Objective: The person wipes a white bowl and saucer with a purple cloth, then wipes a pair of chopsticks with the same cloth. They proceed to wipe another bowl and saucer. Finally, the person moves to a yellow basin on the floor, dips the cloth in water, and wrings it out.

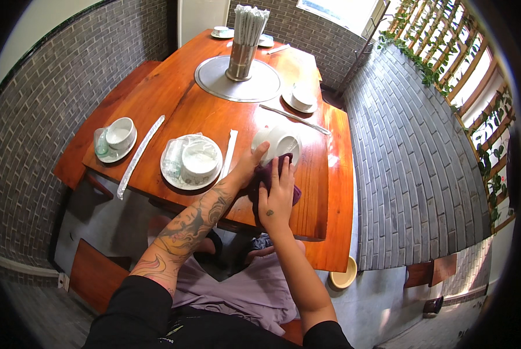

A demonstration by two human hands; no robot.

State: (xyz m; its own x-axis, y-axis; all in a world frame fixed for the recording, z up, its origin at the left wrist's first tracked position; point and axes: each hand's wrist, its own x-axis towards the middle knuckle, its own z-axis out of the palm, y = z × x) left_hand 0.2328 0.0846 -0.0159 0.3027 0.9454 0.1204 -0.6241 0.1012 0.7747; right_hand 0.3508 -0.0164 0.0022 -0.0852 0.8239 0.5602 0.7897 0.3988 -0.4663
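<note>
My left hand [248, 168] holds the near left side of a set of white dishes [281, 141], its thumb at the rim. The dishes seem to be a bowl on a plate; their lower part is hidden. A dark purple cloth [297, 195] lies under my right hand [278, 196], whose fingers are stretched over it against the near edge of the dishes. Just left of my forearm stands a white plate [190, 182] bearing a bowl [199, 158] and a plastic-wrapped cup [173, 157]. Beside it are paper-wrapped chopsticks [230, 150].
The wooden table [164, 102] carries a round metal plate [212, 87] with a metal holder [241, 61] full of wrapped chopsticks [250, 26]. Other dish sets sit left [116, 135], right [301, 98] and at the far end. Wooden benches flank the table. A yellow basin [343, 275] stands on the floor.
</note>
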